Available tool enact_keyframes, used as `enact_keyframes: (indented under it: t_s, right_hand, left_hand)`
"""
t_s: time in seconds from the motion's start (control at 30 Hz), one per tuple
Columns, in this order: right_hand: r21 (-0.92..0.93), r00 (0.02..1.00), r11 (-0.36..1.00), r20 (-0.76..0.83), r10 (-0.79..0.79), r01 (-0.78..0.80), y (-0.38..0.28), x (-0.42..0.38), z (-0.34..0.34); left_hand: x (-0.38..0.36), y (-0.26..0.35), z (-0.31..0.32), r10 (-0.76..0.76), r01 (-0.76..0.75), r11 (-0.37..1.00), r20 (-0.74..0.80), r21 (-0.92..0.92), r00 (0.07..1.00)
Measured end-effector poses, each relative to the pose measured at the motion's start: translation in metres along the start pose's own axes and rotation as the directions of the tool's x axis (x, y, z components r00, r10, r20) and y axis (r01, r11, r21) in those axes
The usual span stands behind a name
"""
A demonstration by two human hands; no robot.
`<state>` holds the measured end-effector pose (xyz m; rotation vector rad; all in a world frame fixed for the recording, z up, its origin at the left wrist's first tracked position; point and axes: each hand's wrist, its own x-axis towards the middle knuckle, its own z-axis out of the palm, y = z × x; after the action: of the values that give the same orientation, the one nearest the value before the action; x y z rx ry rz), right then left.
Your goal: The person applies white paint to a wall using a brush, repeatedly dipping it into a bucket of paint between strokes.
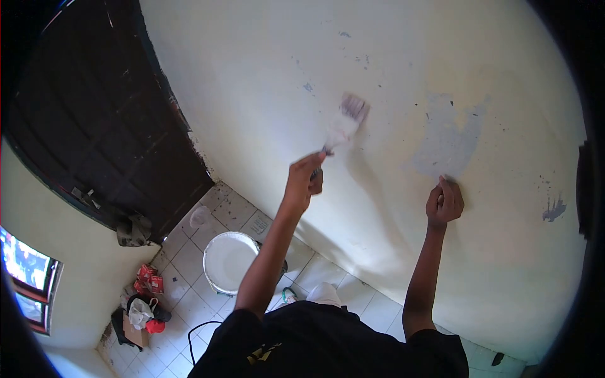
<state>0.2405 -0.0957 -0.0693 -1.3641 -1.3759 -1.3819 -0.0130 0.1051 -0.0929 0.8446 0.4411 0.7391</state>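
My left hand (306,178) is closed around the handle of a paintbrush (345,123), slightly blurred, with its bristles up against the cream wall (252,82). The brush head and its lower part are smeared with white. Farther right, my right hand (445,203) is at the wall with curled fingers, the fingertips right at the lower edge of a bare grey patch (446,138) where the paint is gone. Whatever those fingers hold, if anything, is hidden. Small dark chips and scrapes mark the wall around the brush.
A white bucket (228,261) stands on the tiled floor (189,258) below my left arm. A dark door (94,113) is at the upper left. Red packets (149,278), a white plastic bag (140,313) and a cardboard box (135,332) lie at lower left. A black cable (200,326) runs beside me.
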Motion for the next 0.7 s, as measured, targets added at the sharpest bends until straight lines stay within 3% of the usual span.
enact_keyframes:
  t_s: [0.2, 0.3, 0.47, 0.7]
  right_hand:
    - [0.005, 1.000, 1.000, 0.004, 0.005, -0.005, 0.000, -0.001, -0.001]
    - [-0.014, 1.000, 1.000, -0.006, -0.009, 0.009, 0.000, -0.002, -0.001]
    - [-0.001, 0.999, 1.000, -0.030, -0.011, 0.011, 0.001, -0.001, 0.001]
    - [-0.003, 0.999, 1.000, -0.031, 0.006, -0.006, -0.003, -0.005, 0.002]
  left_hand:
    - [-0.022, -0.081, -0.045, -0.188, 0.190, 0.981, 0.049, -0.030, 0.981]
    - [-0.034, -0.107, -0.071, -0.322, 0.323, 0.944, -0.017, 0.074, 0.946]
    - [-0.060, -0.090, -0.056, -0.279, 0.289, 0.947, -0.086, 0.137, 0.956]
    - [-0.038, -0.002, 0.004, -0.061, 0.058, 0.993, 0.028, 0.100, 0.998]
